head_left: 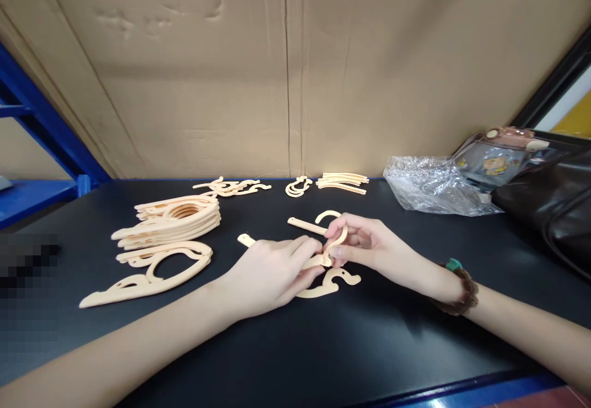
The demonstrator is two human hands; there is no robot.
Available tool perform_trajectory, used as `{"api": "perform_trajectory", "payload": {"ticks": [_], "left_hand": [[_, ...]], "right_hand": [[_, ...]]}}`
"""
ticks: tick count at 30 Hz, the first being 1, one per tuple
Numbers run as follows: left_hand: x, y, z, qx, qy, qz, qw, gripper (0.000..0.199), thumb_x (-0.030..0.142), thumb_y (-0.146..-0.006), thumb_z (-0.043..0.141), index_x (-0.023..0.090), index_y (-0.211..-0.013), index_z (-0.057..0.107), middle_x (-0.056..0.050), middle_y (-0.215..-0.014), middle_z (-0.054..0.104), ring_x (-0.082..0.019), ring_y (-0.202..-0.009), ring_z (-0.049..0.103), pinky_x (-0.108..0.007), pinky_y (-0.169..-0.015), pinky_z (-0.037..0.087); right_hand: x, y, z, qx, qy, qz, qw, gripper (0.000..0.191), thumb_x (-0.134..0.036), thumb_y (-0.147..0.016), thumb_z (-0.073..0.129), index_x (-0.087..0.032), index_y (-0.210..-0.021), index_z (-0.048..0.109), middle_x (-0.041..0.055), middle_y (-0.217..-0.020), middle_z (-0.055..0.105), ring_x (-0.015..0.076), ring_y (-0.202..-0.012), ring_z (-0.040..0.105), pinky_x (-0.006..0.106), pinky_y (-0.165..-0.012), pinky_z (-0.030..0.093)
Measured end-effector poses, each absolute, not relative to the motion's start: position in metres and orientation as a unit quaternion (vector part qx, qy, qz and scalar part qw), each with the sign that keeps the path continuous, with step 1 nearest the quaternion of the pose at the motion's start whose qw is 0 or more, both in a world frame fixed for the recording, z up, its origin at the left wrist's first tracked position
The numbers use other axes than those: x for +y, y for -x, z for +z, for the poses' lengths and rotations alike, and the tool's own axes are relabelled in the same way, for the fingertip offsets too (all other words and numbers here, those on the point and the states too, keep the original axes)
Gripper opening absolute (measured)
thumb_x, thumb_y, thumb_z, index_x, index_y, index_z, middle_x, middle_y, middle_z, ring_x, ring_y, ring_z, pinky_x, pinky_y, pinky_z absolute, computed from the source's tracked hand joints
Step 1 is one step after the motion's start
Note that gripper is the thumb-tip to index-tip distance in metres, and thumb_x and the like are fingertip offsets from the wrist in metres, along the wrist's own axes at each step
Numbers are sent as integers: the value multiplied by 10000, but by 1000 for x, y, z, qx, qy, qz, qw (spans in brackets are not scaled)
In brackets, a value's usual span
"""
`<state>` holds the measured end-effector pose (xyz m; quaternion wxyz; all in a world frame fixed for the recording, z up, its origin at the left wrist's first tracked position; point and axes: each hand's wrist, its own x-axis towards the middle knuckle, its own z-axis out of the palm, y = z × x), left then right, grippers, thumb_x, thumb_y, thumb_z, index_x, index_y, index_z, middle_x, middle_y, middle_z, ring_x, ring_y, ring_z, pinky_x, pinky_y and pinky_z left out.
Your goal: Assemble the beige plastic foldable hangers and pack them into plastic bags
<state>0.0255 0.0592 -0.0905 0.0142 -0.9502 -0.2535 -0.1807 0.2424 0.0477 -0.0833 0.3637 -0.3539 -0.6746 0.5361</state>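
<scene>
The two hands work close together, their fingertips nearly meeting: the left hand (272, 272) is clamped on a pale curved arm piece (314, 263), and the right hand (369, 245) pinches a slim curved hook piece (344, 236) where it meets that arm. This joint sits over the table (369, 359), to the right of the hanger stack (184, 231), which serves as landmark. For good work here, the left hand would do best to grip near the joint and hold the arm flat, while the right thumb presses straight in line with the holes; a sideways twist could strain the thin neck. Whether a pin is in place cannot be told, as the fingers cover it. Counted out, one more hanger (161, 284) lies just in front of the stack, and the stack itself holds several, too tightly layered to number. Well to its right, one loose arm (329, 288) lies beneath the hands, one straight strip (305, 226) lies beyond them, and one strip end (244, 239) shows past the left hand. Behind the stack and to its right come a tangled arm pile (235, 188), not countable, a group of about three hooks (295, 192), and roughly five strips (342, 180). Farthest right of the stack are one clear plastic bag (429, 183) and one black bag (549, 192).
</scene>
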Motion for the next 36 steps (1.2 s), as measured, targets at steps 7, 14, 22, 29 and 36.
{"api": "perform_trajectory", "payload": {"ticks": [7, 14, 22, 29, 36], "left_hand": [[65, -20, -86, -410, 889, -203, -15, 189, 339, -989, 327, 240, -1043, 479, 21, -912, 665, -139, -615, 612, -222, -505, 351], [74, -8, -72, -512, 826, -229, -54, 271, 463, -970, 330, 261, -1080, 473, 38, -821, 644, -170, -660, 607, -249, -551, 354], [72, -9, -65, -519, 819, -229, -84, 241, 447, -944, 379, 240, -940, 501, 42, -715, 590, -152, -607, 551, -239, -513, 308], [80, -7, -64, -452, 700, -282, -476, 283, 463, -867, 539, 193, -875, 456, 14, -774, 574, -77, -443, 505, -184, -359, 345], [74, -8, -64, -411, 576, -257, -659, 296, 309, -861, 618, 210, -1130, 541, -59, -990, 614, -80, -633, 565, -157, -465, 436]], "right_hand": [[53, -250, -84, -748, 388, 375, 386, 263, -332, -925, 540, -221, -1159, 495, 10, -879, 636, 138, -734, 625, 279, -694, 502], [70, -272, -88, -856, 445, 23, 261, 206, -330, -915, 549, -222, -1076, 618, 71, -1120, 590, 232, -1023, 563, 405, -890, 452], [73, -271, -85, -847, 465, 41, 254, 111, -261, -897, 552, -204, -828, 618, 24, -916, 642, 197, -863, 579, 366, -820, 423], [63, -265, -76, -765, 458, 123, 436, 170, -367, -893, 576, -204, -844, 580, 15, -847, 630, 179, -803, 586, 295, -747, 440], [50, -258, -79, -781, 423, 51, 456, 121, -336, -926, 527, -216, -929, 541, 52, -958, 645, 196, -878, 609, 317, -775, 467]]}}
